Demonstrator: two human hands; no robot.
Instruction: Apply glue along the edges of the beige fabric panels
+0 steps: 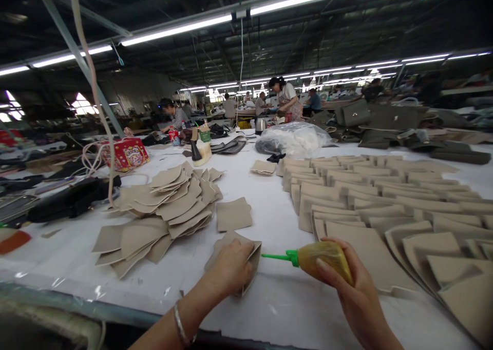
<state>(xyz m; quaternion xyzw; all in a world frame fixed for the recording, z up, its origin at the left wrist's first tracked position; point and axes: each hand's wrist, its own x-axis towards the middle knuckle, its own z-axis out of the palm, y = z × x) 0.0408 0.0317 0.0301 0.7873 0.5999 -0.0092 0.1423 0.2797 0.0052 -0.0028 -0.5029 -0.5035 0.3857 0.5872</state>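
My left hand (232, 265) is closed on a beige leather piece (221, 245) at the front of the white table, and the piece's right edge is folded up. In my right hand (352, 283) is a glue bottle (321, 260), yellowish with a green nozzle. The nozzle tip points left, close to the raised edge of the held piece; whether it touches, I cannot tell. A single flat beige piece (234, 214) lies just beyond my left hand. To the left is a loose heap of beige pieces (177, 198). Rows of overlapping beige pieces (358, 196) spread across the right.
Farther back stand a red patterned box (127, 154), a pale container (202, 152), a kettle (261, 125) and a clear plastic bag (295, 138). A cable (94, 83) hangs at the left. Dark bag parts (385, 119) pile up at the back right. Several people work beyond.
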